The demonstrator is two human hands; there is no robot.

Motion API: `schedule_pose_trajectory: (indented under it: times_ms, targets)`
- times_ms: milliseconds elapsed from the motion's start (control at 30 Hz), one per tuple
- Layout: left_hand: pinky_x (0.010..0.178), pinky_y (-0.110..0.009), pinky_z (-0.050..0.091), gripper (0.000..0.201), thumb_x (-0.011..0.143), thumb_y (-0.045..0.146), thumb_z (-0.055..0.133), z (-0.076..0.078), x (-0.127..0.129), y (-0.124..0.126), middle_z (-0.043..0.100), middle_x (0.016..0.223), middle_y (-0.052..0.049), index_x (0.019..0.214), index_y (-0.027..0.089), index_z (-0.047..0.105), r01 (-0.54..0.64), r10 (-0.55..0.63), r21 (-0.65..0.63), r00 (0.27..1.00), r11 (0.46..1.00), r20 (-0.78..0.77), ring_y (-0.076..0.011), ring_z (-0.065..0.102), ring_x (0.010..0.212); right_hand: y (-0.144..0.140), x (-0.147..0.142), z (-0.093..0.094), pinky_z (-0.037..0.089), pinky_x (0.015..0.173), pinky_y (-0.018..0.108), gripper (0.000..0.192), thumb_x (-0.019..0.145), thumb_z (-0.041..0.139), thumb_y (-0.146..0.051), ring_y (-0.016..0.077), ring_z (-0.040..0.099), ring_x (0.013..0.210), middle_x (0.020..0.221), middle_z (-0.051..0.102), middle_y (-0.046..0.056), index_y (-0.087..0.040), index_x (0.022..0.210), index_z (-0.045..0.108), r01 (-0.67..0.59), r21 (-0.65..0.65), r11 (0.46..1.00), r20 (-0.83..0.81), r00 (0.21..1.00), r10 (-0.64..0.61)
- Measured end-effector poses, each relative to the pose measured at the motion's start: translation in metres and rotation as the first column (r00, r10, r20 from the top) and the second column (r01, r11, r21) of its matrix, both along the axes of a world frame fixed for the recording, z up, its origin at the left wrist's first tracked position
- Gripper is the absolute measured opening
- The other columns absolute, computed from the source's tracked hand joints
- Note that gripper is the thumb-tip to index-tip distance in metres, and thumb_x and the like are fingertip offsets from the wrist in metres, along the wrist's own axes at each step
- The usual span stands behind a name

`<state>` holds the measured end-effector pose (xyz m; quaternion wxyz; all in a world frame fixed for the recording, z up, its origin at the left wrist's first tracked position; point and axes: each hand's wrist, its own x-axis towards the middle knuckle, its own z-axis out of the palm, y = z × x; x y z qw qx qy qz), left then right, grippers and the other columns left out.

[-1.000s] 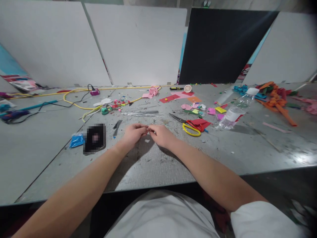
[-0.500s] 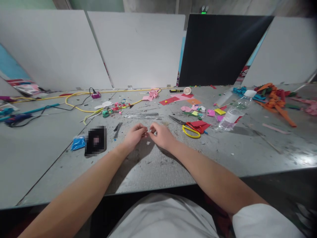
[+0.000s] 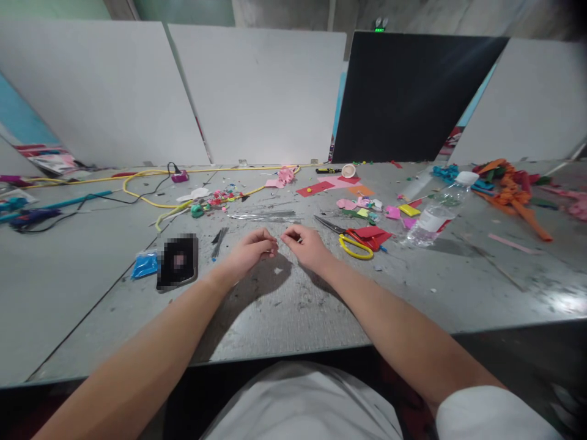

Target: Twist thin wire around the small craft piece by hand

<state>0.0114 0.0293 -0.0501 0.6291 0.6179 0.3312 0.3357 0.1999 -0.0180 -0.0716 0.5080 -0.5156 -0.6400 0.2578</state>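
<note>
Hands now separated; half a second ago the fingertips met. Left hand (image 3: pixel 250 250) pinched shut, right hand (image 3: pixel 306 245) likewise curled, each possibly on a tiny piece too small to identify. Small white scrap (image 3: pixel 277 270) lies on the table (image 3: pixel 458 287) between them. Yellow-handled scissors (image 3: pixel 349 239) just right.

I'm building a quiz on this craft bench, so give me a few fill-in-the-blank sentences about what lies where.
1. The scissors by the right hand have ____ handles.
2. The plastic bottle lies on its ____.
3. The blue packet lies on the same side as the ____ hand.
4. The upright panel behind the red paper is ____.

Missing words: yellow; side; left; black
</note>
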Motion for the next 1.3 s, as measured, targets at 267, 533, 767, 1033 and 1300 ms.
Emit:
schedule_pose_trajectory:
  times_ms: [267,533,767,1033,1300]
  targets:
    - [0.077,-0.025,0.057,0.037,0.063,0.026,0.105,0.005,-0.013,0.008,0.074,0.078,0.0,0.09,0.017,0.081,0.167,-0.129,-0.21,0.974,0.963,0.185,-0.012,0.071,0.075,-0.003,0.004,0.004,0.039,0.062,0.029,0.028,0.09,0.072,-0.049,0.0141,0.044,0.062,0.069,0.052,-0.005,-0.024,0.086,0.059,-0.22,-0.155,0.963,-0.327,0.931,0.16]
    - [0.082,-0.027,0.063,0.033,0.068,0.026,0.107,-0.002,-0.016,0.01,0.077,0.077,-0.003,0.094,0.016,0.088,0.273,-0.189,-0.26,0.933,0.926,0.307,-0.0119,0.073,0.075,-0.009,0.001,0.007,0.034,0.059,0.028,0.051,0.075,0.088,-0.059,0.0111,0.037,0.057,0.063,0.046,-0.008,-0.026,0.081,0.05,-0.414,-0.166,0.895,-0.592,0.768,0.246]
    - [0.084,-0.028,0.068,0.031,0.065,0.023,0.108,-0.003,-0.019,0.013,0.082,0.081,-0.003,0.087,0.016,0.087,0.234,-0.174,-0.247,0.955,0.94,0.24,-0.0136,0.078,0.079,-0.011,-0.002,0.006,0.039,0.064,0.03,0.028,0.086,0.072,-0.046,0.0136,0.048,0.065,0.07,0.058,-0.003,-0.023,0.078,0.057,-0.134,-0.028,0.991,-0.155,0.98,0.128]
    - [0.086,-0.027,0.068,0.033,0.06,0.024,0.11,-0.005,-0.019,0.015,0.085,0.085,-0.003,0.084,0.018,0.088,0.192,-0.135,-0.248,0.964,0.95,0.229,-0.0143,0.08,0.081,-0.013,-0.002,0.005,0.042,0.069,0.031,0.017,0.097,0.061,-0.033,0.0156,0.054,0.067,0.074,0.062,-0.001,-0.024,0.084,0.054,-0.091,0.174,0.98,0.108,0.991,0.073]
    - [0.09,-0.027,0.065,0.029,0.063,0.023,0.109,-0.003,-0.027,0.023,0.088,0.096,-0.007,0.083,0.019,0.089,0.285,-0.246,-0.229,0.952,0.931,0.182,-0.0175,0.083,0.09,-0.013,-0.006,0.003,0.04,0.069,0.031,0.02,0.095,0.067,-0.029,0.0152,0.051,0.067,0.071,0.06,-0.002,-0.023,0.08,0.055,-0.176,0.1,0.979,0.139,0.977,0.161]
